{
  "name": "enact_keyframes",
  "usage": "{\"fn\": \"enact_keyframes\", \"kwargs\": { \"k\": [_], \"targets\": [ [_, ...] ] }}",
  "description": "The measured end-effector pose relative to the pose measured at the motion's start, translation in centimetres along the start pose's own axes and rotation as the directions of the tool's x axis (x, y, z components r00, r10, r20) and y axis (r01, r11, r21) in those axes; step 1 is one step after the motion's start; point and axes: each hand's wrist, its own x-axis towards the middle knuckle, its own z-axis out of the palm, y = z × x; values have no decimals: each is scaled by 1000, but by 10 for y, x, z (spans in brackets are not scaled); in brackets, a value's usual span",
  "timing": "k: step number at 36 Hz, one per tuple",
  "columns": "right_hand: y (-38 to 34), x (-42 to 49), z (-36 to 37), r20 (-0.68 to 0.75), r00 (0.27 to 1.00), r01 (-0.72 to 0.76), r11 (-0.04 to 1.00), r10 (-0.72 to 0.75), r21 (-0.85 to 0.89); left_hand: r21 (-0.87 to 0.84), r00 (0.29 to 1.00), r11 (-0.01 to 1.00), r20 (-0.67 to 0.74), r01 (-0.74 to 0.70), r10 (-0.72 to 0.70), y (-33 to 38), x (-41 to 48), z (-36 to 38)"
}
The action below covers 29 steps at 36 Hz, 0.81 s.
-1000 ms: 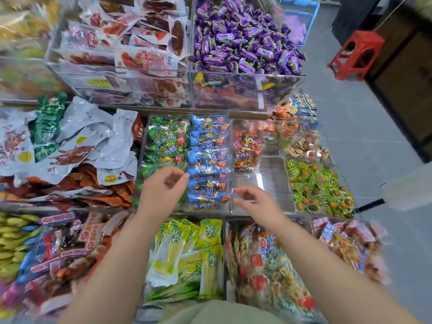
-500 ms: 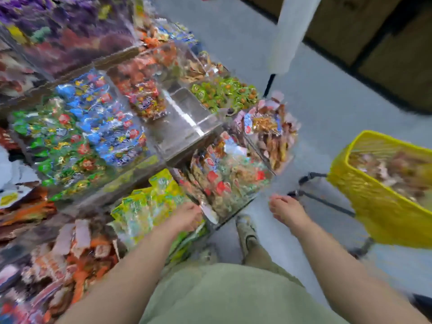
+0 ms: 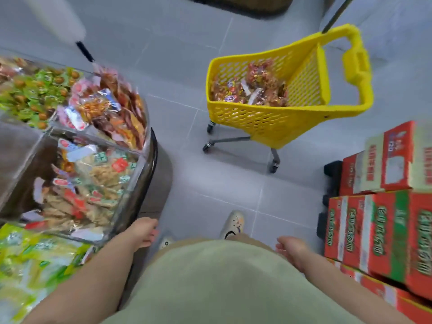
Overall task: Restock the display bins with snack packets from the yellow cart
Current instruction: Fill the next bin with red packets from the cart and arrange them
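While the display bins (image 3: 140, 164) crowd the left edge, their clear walls show several sorts of stock. Yellow-green packets (image 3: 35, 260) lie nearest the person. Above them is a bin of pale snack strips with red and green labels (image 3: 98, 183), then red-and-orange packets (image 3: 112, 106) heaped past the rim. Green packets (image 3: 30, 90) lie furthest up, blurred. The left hand (image 3: 145, 231) hangs just beside the near corner of the pale-strip bin, fingers loosely curled and holding nothing. A light shoe (image 3: 233, 224) stands on the grey tiled floor (image 3: 187, 66) between the two forearms. Beyond it, well apart from both hands, the yellow cart (image 3: 268, 120) stands on its wheels with its handle to the right. Its perforated basket holds a layer of red-brown snack packets (image 3: 252, 87). The right hand (image 3: 291, 247) hovers low beside the body, fingers relaxed and empty. Stacked red-and-green cartons (image 3: 374, 230) sit near it along the right edge.
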Motion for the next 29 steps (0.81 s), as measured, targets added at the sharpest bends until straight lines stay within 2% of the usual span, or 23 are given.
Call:
{"fn": "enact_keyframes", "kwargs": {
  "k": [4,11,15,19,23,29],
  "targets": [
    [-36,17,-48,-13,999,30,999,-31,-34,-16,997,997,-10,-81,81,52,4,40],
    [-110,38,-93,-30,992,121,991,-120,53,91,958,956,-26,-280,284,130,6,87],
    [-130,51,-94,5,996,91,996,-91,27,194,959,941,-2,-277,283,159,17,95],
    [-150,62,-87,79,997,-29,999,26,32,367,946,875,50,-315,320,194,35,91],
    [-199,71,-83,53,999,2,1000,-3,15,455,937,823,91,-340,337,249,56,79],
    [-290,76,-75,39,997,58,986,-65,155,353,942,877,40,-325,333,354,86,56]
  ]
}}
